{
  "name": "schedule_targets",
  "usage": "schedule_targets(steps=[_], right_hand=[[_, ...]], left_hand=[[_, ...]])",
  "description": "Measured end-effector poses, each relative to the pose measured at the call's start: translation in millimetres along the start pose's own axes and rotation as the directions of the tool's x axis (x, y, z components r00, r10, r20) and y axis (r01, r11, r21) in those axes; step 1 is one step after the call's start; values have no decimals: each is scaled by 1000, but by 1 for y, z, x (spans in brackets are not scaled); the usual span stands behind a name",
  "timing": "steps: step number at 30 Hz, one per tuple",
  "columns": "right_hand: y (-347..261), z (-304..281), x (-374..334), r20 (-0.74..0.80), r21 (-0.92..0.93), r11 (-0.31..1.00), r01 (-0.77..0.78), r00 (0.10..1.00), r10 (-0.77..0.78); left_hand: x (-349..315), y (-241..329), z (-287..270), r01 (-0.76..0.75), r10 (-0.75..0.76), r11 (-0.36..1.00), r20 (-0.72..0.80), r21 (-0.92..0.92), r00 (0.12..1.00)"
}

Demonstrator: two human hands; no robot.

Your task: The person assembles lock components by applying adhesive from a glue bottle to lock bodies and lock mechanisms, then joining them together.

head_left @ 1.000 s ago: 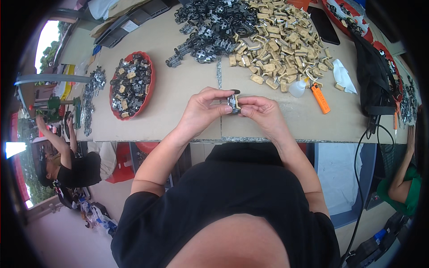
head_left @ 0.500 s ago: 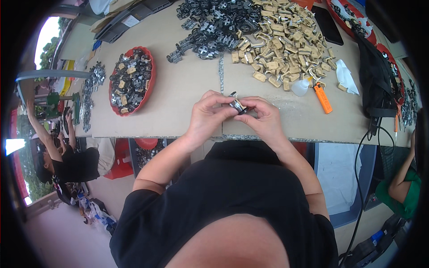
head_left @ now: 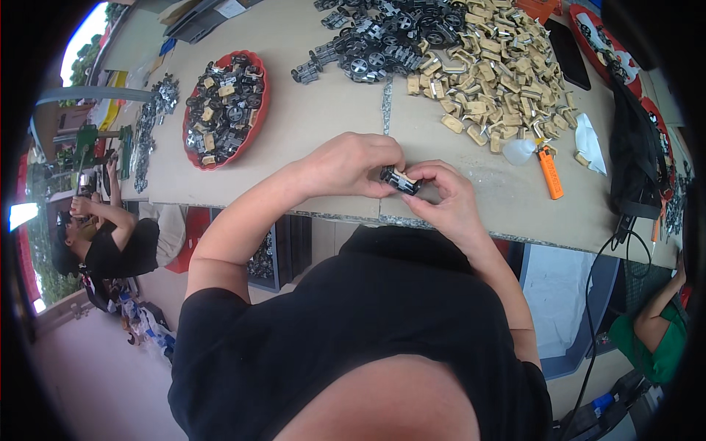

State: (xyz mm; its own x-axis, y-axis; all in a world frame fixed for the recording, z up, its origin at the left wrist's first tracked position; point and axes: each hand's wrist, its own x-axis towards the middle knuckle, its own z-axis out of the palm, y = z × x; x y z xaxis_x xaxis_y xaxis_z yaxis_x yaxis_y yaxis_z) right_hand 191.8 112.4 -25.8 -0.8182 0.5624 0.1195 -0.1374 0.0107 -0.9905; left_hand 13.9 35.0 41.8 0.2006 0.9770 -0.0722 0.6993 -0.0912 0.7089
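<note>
Between my two hands, just above the near edge of the table, is a small black toy car chassis (head_left: 401,181) with wheels and a bit of tan on its far side. My left hand (head_left: 354,166) pinches its left end, fingers curled over the top. The right hand (head_left: 446,197) grips the other end between thumb and fingers. Beyond them lie a heap of black wheeled chassis (head_left: 393,48) and a heap of tan pieces with metallic bent parts (head_left: 496,81).
At left stands a red scalloped bowl (head_left: 262,110) of assembled pieces. An orange tool (head_left: 550,174), a small translucent bottle (head_left: 519,151) and white paper (head_left: 587,143) lie at right, near a black bag (head_left: 634,147) with a hanging cable. Other people work on both sides.
The view has shifted, so the table's contents sit further right. The chassis is turned, showing more of its black side, and my left hand now reaches further over it.
</note>
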Motion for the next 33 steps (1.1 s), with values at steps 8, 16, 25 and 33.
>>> schedule_targets(steps=[8,16,25,33], right_hand=[[-9,-2,3,51,-114,992,57,997,-52],[-7,-4,5,57,-131,990,60,997,-53],[1,0,5,20,-44,996,80,997,-80],[2,-3,4,98,256,926,-276,961,259]], left_hand=[[4,-24,10,-69,72,972,6,-225,997],[5,-32,16,-99,97,959,-21,-265,995],[-1,-20,10,-181,176,982,-91,-52,980],[-14,-6,18,-403,655,480,-13,779,756]])
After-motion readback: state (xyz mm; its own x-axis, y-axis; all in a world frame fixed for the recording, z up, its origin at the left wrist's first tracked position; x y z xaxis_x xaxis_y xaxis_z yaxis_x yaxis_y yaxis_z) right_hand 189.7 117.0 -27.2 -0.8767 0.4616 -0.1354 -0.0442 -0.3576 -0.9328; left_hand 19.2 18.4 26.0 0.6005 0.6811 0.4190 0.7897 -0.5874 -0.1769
